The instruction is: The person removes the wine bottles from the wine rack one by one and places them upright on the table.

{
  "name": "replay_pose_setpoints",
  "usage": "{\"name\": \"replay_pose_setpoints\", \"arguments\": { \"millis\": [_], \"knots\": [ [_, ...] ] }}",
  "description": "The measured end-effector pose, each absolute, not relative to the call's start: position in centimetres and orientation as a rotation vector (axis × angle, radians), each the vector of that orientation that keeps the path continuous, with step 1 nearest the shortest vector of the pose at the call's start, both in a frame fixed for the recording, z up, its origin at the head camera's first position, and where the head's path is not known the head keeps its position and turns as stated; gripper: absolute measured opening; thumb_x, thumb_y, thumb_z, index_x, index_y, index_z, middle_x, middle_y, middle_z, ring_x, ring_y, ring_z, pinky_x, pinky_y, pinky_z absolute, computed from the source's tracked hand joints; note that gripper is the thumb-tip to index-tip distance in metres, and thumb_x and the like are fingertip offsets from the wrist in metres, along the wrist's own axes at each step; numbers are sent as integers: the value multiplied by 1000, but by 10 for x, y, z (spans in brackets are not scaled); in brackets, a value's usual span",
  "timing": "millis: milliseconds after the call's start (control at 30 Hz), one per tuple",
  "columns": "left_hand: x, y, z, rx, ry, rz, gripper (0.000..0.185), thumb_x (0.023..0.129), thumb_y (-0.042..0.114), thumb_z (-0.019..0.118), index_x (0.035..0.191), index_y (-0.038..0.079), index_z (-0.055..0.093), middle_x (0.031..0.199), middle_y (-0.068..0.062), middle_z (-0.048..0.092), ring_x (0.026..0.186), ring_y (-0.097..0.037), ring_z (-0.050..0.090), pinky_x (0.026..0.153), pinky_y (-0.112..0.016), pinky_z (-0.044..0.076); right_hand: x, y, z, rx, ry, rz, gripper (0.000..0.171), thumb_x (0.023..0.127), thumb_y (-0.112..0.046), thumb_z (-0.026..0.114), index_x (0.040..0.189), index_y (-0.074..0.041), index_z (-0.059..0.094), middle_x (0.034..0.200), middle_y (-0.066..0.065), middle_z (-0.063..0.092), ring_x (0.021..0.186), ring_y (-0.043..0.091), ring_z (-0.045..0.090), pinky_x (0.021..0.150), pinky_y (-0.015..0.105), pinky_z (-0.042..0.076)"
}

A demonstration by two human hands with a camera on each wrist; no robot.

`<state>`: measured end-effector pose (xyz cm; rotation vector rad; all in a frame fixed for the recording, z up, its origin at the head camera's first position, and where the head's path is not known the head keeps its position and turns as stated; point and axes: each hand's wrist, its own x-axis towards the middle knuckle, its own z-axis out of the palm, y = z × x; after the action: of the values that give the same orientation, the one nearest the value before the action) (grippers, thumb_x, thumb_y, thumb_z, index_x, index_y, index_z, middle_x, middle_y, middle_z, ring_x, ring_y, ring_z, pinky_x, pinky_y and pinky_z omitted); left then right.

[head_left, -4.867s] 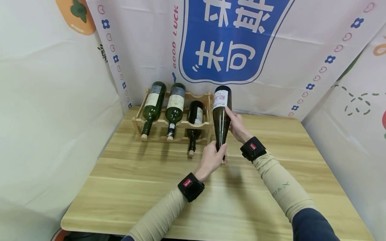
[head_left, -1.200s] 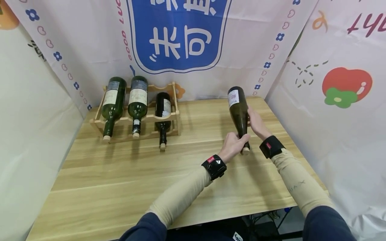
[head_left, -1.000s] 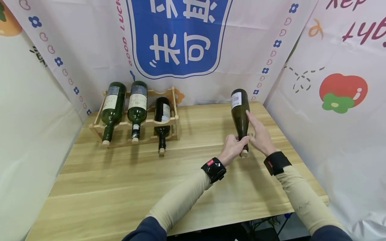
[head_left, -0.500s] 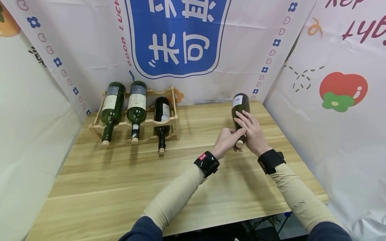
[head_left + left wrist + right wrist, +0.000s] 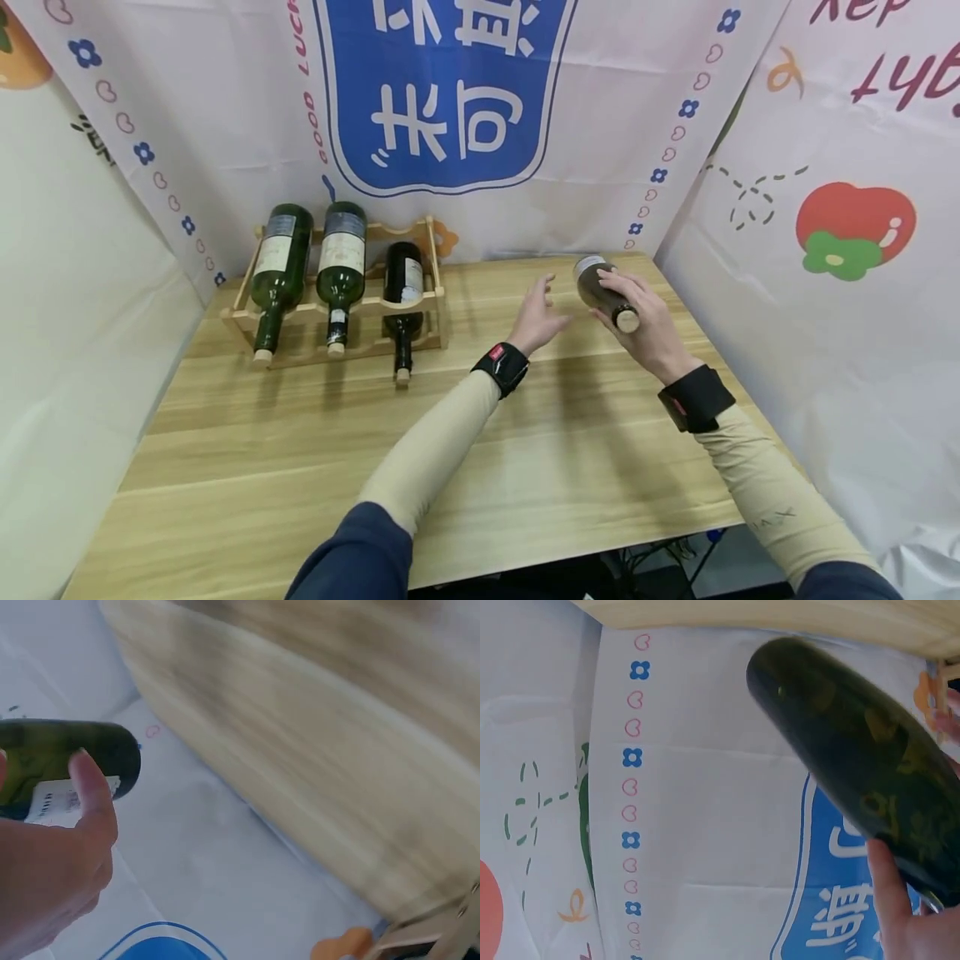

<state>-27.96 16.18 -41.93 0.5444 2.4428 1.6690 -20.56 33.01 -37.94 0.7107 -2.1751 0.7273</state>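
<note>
A dark green wine bottle (image 5: 597, 287) with a cork is tilted above the right part of the table, its cork end toward me. My right hand (image 5: 651, 332) grips it alone, fingers and thumb around its body. The bottle's smooth base end (image 5: 802, 682) fills much of the right wrist view. Just left of the bottle, my left hand (image 5: 537, 318) is held with fingers spread and nothing in them. In the left wrist view the left hand (image 5: 56, 862) overlaps the bottle (image 5: 124, 750), whose white label partly shows.
A wooden wine rack (image 5: 442, 321) stands at the back left of the table (image 5: 300, 483). Lying in it are two green bottles (image 5: 281, 267) (image 5: 342, 258) on the upper tier and a darker bottle (image 5: 403, 287) lower down. Printed cloth walls (image 5: 540, 212) enclose the back and sides.
The bottle has moved from beside the rack to the right, then its neck swung up toward me. The left hand has let go of the neck and drawn left; the right hand has regripped.
</note>
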Motion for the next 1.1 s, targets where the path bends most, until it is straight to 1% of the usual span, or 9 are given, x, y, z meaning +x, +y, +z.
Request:
{"name": "replay_pose_setpoints", "arguments": {
  "millis": [133,267,400,500,600,733,800,1000,1100],
  "knots": [
    [-290,173,-424,812,2625,1472,87,79,9,77,151,14,27,155,-13,33,142,-29,35,117,-40,32,-199,327,-370,701,-2151,897,50,70,12,78,117,10,60,119,25,63,109,39,59,102,14,40],
    [-288,180,-431,967,2701,1417,84,75,10,83,145,12,37,146,-12,45,136,-27,42,115,-38,35,-190,317,-354,645,-2147,1028,47,71,18,74,115,13,59,113,31,63,100,41,61,93,8,41],
    [-280,183,-438,978,2712,1441,83,71,12,86,140,15,40,138,-7,51,127,-24,48,108,-39,41,-179,312,-332,515,-2182,1142,39,76,17,69,113,16,57,112,34,61,95,15,65,83,7,46],
    [-275,184,-443,930,2672,1485,85,70,15,87,141,19,39,140,-3,50,126,-22,50,105,-39,44,-180,315,-320,411,-2210,1188,36,82,12,67,115,17,54,110,34,62,89,-7,59,76,6,48],
    [-273,183,-444,892,2580,1551,84,71,16,86,141,18,40,137,-4,51,122,-21,52,102,-36,45,-188,320,-314,344,-2223,1223,37,88,4,65,120,13,49,108,25,66,86,-13,57,74,6,48],
    [-271,180,-440,855,2527,1556,79,73,21,85,139,17,43,130,-5,54,117,-19,54,100,-32,46,-211,333,-320,248,-2263,1224,39,93,-7,62,126,7,46,109,20,66,85,-13,57,75,5,47],
    [-268,179,-437,823,2547,1529,79,73,26,84,140,17,43,130,-5,55,116,-19,54,99,-32,46,-224,340,-325,192,-2295,1204,40,95,-11,60,128,6,45,111,27,62,86,-10,57,75,6,46],
    [-261,183,-432,734,2605,1489,78,74,32,83,140,15,45,126,-6,59,112,-20,58,94,-32,49,-242,348,-331,134,-2331,1259,45,98,-19,55,134,5,40,118,25,59,109,27,63,80,10,46],
    [-261,187,-430,704,2628,1491,77,73,33,83,138,14,47,122,-6,60,108,-20,59,91,-32,50,-240,344,-322,124,-2318,1307,43,98,-17,54,132,7,41,119,25,58,107,25,63,79,11,46]
  ]
}}
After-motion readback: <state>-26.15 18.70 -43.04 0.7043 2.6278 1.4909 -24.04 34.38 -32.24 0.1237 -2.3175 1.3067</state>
